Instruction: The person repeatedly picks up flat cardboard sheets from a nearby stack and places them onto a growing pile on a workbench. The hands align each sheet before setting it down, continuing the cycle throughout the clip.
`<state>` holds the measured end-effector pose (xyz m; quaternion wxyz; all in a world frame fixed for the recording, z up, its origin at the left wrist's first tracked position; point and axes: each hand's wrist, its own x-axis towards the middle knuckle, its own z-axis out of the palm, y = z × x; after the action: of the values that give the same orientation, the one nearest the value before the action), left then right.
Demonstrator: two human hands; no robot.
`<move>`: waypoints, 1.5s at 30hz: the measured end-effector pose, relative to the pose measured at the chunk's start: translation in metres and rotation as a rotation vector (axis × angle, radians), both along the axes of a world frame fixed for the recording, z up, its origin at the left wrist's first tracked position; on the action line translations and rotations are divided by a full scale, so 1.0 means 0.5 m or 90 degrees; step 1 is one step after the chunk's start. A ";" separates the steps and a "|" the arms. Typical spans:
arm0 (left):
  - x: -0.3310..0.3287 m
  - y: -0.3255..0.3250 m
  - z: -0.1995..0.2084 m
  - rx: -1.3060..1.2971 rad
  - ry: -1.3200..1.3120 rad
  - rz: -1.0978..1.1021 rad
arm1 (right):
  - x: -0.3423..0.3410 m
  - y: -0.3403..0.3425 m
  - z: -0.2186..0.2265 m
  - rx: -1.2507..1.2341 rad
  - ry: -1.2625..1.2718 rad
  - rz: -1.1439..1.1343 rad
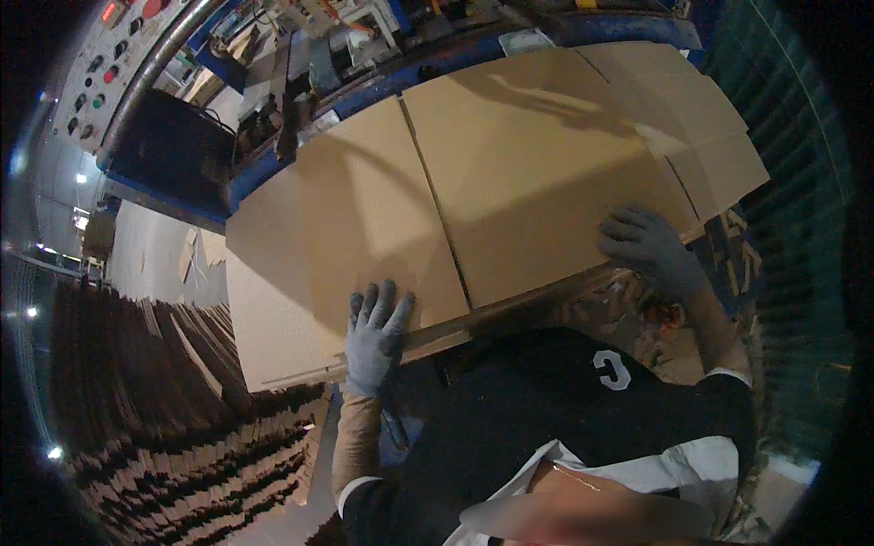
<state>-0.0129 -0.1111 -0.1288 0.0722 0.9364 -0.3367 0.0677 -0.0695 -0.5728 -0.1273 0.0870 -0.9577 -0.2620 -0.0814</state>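
Observation:
A large flat cardboard sheet (528,182), with dark slots cut into it and flaps at its right end, lies before me along the blue machine. More board edges show beneath its near edge, so it seems to rest on other sheets. My left hand (371,332), in a grey glove, lies on the near edge left of the middle slot, fingers spread over the surface. Farther right, my right hand (645,247), gloved alike, rests over the near edge with its fingers stretched on the board. Its thumb is hard to make out.
Tall stacks of brown cardboard (182,382) stand on the left. A control panel (109,68) with knobs and buttons is at the upper left, beside the blue machine frame (164,146). Cardboard scraps (610,305) lie below the sheet's near edge. A dark green ribbed surface (801,182) borders the right.

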 end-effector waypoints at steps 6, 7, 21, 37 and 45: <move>0.063 0.022 0.011 0.029 -0.093 -0.049 | 0.093 -0.012 0.009 -0.004 -0.018 -0.018; 0.084 0.025 0.010 0.017 -0.105 -0.055 | 0.117 -0.012 0.011 0.004 -0.013 -0.024; 0.509 -0.068 0.003 -0.050 -0.220 0.106 | 0.543 -0.029 -0.043 0.358 0.056 -0.117; 0.037 0.217 -0.037 -0.425 -0.096 1.019 | 0.075 -0.389 -0.120 0.132 -0.059 -0.796; -0.009 0.228 0.127 -1.176 -0.352 0.202 | 0.108 -0.357 -0.113 0.221 -0.155 -0.763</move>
<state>-0.0172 0.0030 -0.0651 0.6862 0.4965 -0.0263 0.5310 -0.0157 -0.7515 -0.1838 0.1500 -0.8939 0.3287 -0.2652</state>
